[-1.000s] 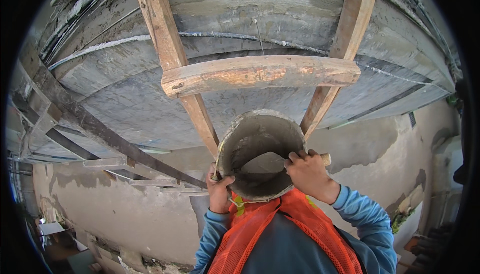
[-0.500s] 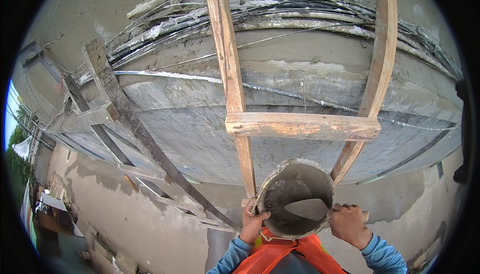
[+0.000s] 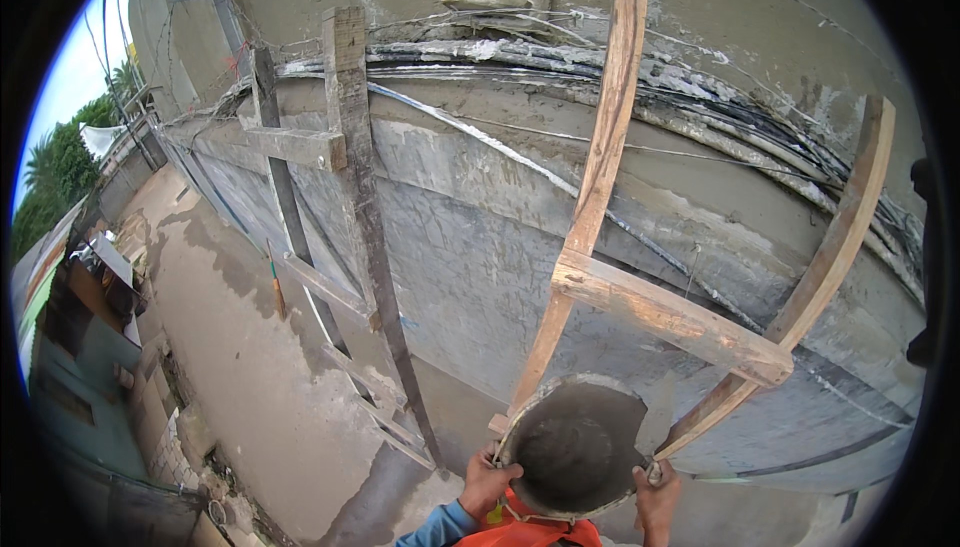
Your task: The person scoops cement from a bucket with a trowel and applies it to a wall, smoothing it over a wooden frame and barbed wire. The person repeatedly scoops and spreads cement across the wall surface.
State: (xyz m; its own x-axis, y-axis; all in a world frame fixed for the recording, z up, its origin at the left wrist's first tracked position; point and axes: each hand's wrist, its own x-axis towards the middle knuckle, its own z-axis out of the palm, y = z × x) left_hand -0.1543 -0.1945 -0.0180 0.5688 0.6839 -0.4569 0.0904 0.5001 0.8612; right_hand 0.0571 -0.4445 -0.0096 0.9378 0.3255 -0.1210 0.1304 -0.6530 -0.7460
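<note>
My left hand is closed on the left rim of a mortar-crusted bucket, with grey, mushy material inside. My right hand is closed at the bucket's right edge, apparently also holding the trowel, whose flat grey blade sticks up beside the rim. The bucket is held just before my orange mesh vest. Directly beyond it stands a wooden ladder with pale rails and a crosspiece.
A darker wooden frame stands left of the ladder. Both are against a grey wall topped by a bundle of cables. Far below left lie the ground, sheet-roofed structures and clutter, with trees farther off.
My view has swung left and up, revealing more cables, sky and ground. The bucket sits lower in view, and the trowel blade has moved from inside it to beside the right rim.
</note>
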